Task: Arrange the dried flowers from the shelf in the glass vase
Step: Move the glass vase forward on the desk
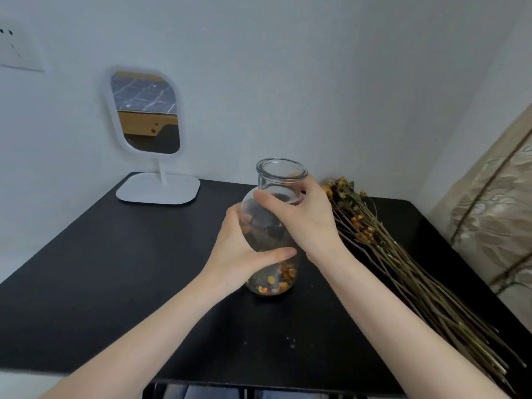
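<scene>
Gripping a clear glass vase (280,174) near the middle of the frame, both hands close round it from opposite sides. The left hand (244,249) wraps the round belly from the left, with its thumb (276,253) laid across the front of the glass and the other fingers curled behind, seen dimly through the wall. The right hand (305,217) comes in from the right and curls round the shoulder just under the neck, fingers pressed to the glass. The vase stands roughly upright, mouth open to the top, its base on the black table (115,269). Small yellow and orange dried bits (276,279) lie in its bottom. Just right of the vase, a bundle of dried flowers (403,263) lies flat on the table, its yellowed heads toward the wall at the back and its long brown stems running to the lower right corner of the frame; neither hand touches it. At the upper left a white mirror (146,113) stands on its flat base at the table's back corner. A wall socket (17,47) sits at the far upper left. Pale patterned cloth (495,220) fills the right edge.
</scene>
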`<state>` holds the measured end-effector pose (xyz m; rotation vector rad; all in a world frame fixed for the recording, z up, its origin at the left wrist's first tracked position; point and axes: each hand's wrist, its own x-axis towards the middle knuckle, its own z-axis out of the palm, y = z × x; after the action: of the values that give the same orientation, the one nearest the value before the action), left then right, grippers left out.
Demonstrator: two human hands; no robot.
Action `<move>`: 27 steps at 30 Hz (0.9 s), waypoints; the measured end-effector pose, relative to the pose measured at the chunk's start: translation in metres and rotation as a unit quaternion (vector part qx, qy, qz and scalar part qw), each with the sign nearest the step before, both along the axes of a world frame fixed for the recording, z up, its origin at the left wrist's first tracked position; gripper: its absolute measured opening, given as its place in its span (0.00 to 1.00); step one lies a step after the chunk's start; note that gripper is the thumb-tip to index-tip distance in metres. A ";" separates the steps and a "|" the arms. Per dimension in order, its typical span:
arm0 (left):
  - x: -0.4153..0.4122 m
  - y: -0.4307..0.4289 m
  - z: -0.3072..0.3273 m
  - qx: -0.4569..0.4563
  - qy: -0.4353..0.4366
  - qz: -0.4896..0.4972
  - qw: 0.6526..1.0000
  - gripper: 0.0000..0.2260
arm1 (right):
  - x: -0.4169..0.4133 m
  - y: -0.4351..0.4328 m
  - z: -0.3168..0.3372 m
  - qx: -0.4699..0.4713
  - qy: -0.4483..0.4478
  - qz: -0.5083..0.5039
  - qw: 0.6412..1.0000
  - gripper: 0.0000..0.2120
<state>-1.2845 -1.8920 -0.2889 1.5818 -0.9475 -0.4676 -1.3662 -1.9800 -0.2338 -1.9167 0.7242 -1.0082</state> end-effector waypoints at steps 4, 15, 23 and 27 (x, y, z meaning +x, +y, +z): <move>0.000 0.000 -0.005 -0.007 0.000 -0.015 1.000 0.43 | -0.002 0.003 -0.004 -0.007 -0.006 -0.012 1.000 0.22; -0.001 0.001 -0.012 -0.033 0.015 -0.026 0.999 0.40 | -0.006 0.009 -0.009 -0.025 -0.017 -0.018 0.999 0.18; -0.016 0.010 -0.016 -0.074 0.018 0.029 0.997 0.46 | -0.010 0.009 -0.006 -0.023 0.008 0.005 1.000 0.21; -0.033 0.027 -0.017 -0.135 -0.050 0.128 0.981 0.32 | -0.026 0.001 -0.005 0.000 0.024 0.035 0.999 0.29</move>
<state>-1.3177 -1.8650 -0.3058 1.4626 -0.8280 -0.0752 -1.3919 -1.9789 -0.2386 -1.9577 0.6794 -0.9217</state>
